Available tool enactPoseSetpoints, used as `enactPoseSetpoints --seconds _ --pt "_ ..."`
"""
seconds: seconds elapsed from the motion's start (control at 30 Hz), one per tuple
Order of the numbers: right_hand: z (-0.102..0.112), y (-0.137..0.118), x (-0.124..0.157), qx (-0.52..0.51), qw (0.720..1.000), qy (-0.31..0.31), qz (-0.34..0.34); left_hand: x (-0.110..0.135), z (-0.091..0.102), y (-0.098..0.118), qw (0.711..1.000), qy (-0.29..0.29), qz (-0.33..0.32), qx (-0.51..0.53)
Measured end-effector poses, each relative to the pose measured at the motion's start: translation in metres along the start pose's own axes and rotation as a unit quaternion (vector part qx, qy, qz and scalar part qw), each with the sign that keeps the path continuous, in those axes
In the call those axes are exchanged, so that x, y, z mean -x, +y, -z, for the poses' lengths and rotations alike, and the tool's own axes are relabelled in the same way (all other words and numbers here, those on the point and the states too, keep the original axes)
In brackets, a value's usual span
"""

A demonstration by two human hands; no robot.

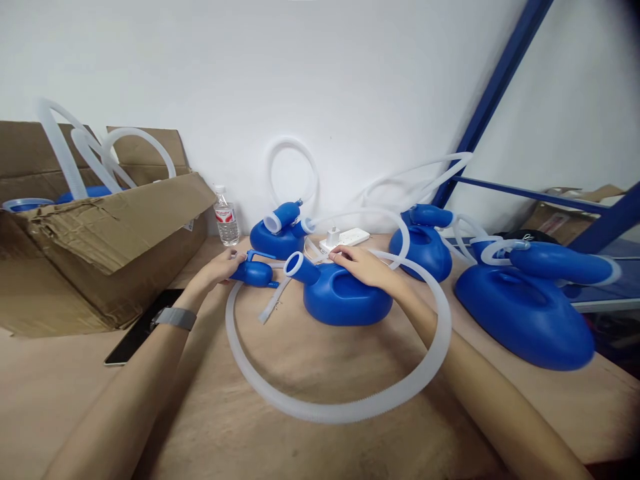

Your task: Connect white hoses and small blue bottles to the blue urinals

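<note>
A blue plastic urinal bottle (345,303) stands on the wooden table, its pale-rimmed neck tilted up to the left. My right hand (364,267) is over its top near the handle, fingers bent over the far side; the thumb is hardly visible. My left hand (226,267) grips a small blue urinal head (256,273) by its left end, with the spout pointing right. Around the bottle a translucent corrugated hose (330,412) curves in a wide loop, passing over my right forearm. One hose end (265,315), with a small metal clip, lies between the head and the bottle.
An open cardboard box (100,267) with more hoses stands left, a dark tablet-like slab (137,333) beside it. Behind are a water bottle (227,223), a white power strip (350,238) and more blue urinals (277,241), (525,320). A blue metal frame (493,100) rises at right.
</note>
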State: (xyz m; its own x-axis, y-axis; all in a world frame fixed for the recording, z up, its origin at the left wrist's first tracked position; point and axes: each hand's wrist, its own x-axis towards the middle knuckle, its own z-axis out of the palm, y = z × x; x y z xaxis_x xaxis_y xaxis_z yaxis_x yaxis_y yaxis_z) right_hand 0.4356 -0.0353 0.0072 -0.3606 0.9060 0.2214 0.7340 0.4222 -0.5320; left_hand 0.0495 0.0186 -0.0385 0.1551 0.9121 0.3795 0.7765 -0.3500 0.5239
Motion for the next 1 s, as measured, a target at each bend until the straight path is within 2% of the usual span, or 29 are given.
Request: enactPoseSetpoints --seconds 0.1,0.13,0.33,0.5,0.8,1.0 --pt "0.0 -0.002 0.001 0.0 1.0 -0.002 -0.007 0.001 -0.008 0.017 0.997 0.035 0.032 -0.065" --pt "0.001 -0.002 0.002 0.001 1.0 -0.004 -0.011 0.001 -0.013 0.026 0.996 0.035 0.022 -0.079" --pt "0.001 -0.004 0.002 0.024 1.0 -0.001 -0.007 0.01 -0.062 0.073 0.98 -0.084 -0.155 -0.091" --pt "0.0 -0.002 0.002 0.035 0.999 0.002 -0.008 0.006 -0.095 0.081 0.968 -0.132 -0.203 -0.071" --pt "0.002 -0.004 0.003 0.038 0.999 -0.005 -0.022 0.008 -0.102 0.087 0.968 -0.103 -0.228 -0.01" --pt "0.001 -0.004 0.003 0.03 0.999 -0.005 -0.014 0.007 -0.097 0.082 0.979 -0.081 -0.189 -0.016"
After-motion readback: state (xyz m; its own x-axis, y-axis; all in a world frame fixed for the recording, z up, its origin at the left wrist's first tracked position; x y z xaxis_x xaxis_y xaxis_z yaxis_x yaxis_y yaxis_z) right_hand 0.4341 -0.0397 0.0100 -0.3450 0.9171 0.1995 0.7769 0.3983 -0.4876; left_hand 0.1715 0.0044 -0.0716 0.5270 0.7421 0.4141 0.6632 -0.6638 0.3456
